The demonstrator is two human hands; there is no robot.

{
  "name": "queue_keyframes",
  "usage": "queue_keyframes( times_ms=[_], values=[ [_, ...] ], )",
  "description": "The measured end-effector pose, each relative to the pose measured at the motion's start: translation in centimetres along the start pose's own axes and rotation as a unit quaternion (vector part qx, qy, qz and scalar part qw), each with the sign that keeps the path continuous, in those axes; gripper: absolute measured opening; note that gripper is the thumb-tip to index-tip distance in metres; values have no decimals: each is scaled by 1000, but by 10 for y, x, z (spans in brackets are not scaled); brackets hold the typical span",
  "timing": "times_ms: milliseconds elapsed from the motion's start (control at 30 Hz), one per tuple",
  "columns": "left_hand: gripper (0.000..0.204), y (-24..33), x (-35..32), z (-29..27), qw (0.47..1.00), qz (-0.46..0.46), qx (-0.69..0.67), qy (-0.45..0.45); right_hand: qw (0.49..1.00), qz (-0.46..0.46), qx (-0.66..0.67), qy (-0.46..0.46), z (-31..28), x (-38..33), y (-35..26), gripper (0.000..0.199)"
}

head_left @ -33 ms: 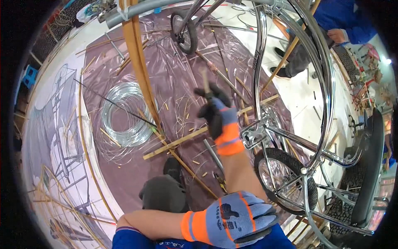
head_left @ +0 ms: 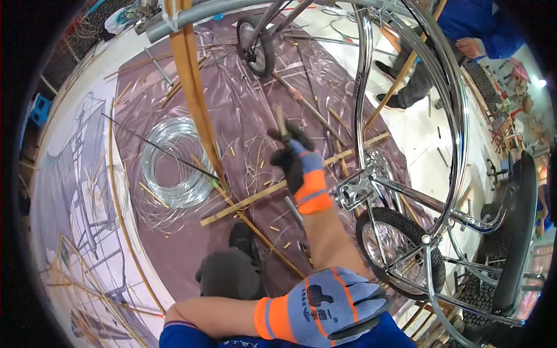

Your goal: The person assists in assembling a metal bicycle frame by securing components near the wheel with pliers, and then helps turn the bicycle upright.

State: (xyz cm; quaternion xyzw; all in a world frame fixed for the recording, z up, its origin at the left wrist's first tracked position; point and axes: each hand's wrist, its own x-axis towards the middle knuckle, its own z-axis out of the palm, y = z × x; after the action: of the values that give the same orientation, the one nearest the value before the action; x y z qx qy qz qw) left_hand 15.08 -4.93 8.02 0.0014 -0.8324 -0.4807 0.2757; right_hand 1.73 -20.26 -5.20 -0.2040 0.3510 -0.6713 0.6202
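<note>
My right hand (head_left: 295, 159), in a grey-blue and black glove with an orange cuff, is raised over the plastic sheet. Its fingers are closed on a short light-coloured stick (head_left: 280, 119) that points up and away; the stick is blurred. Across the front of my body lies my left hand (head_left: 322, 304), back upward, in a matching glove. Its fingers stretch to the right by my right elbow, and nothing shows in them. To the right of my raised hand stands a chromed tubular cycle frame (head_left: 354, 191).
A coil of silvery wire (head_left: 151, 159) lies on the maroon plastic sheet (head_left: 174, 243), among bamboo strips (head_left: 249, 200). An upright brown strip (head_left: 191, 87) meets a crossed joint near my foot. A small front wheel (head_left: 255, 46) stands ahead. At far right, a person (head_left: 470, 46) in blue stands.
My right hand with the stick has shifted slightly left. My left hand stays where it was, across my body.
</note>
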Motion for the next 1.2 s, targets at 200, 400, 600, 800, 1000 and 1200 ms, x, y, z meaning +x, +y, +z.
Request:
queue_keyframes(
  times_ms=[200,400,600,800,1000,1200],
  values=[
    [39,-1,2,-26,1000,-8,11,14,984,38,-11,175,-109,43,75,37],
    [36,-1,-4,-34,991,-46,48,113,977,35,-14,210,-74,53,88,25],
    [37,-20,11,-14,995,-86,39,42,879,32,-430,203,-94,-2,156,41],
    [31,-31,28,7,999,-23,-2,25,927,138,-350,-4,-122,-91,168,49],
    [30,-50,48,34,968,-183,-164,-59,939,175,-284,88,-128,-181,106,46],
    [25,-74,43,78,954,-247,-166,-43,932,192,-229,207,-107,-275,40,44]
  ],
)
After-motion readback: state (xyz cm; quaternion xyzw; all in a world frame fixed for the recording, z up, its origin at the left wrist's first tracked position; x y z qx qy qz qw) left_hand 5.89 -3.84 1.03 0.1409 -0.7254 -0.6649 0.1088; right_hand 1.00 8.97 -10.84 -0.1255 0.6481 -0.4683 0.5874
